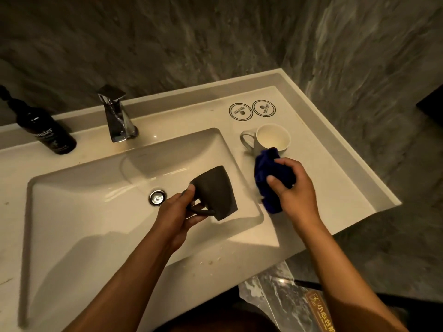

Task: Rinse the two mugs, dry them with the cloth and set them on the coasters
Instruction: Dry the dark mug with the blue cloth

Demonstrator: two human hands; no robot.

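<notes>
My left hand (pixel 178 209) grips a dark grey mug (pixel 214 191) by its handle, holding it tilted over the right end of the sink basin (pixel 96 212). Over the counter just right of the basin, my right hand (pixel 291 188) clutches a bunched blue cloth (pixel 269 180). A white mug (pixel 272 138) stands upright on the counter behind the cloth, its handle to the left. Two round white coasters (pixel 241 111) (pixel 263 108) lie side by side near the back wall, both bare.
A chrome tap (pixel 117 116) stands behind the basin, with no water running that I can see. A black pump bottle (pixel 44 130) sits at the back left. The drain (pixel 157 197) is left of the dark mug. The counter's edge (pixel 374 173) runs along the right.
</notes>
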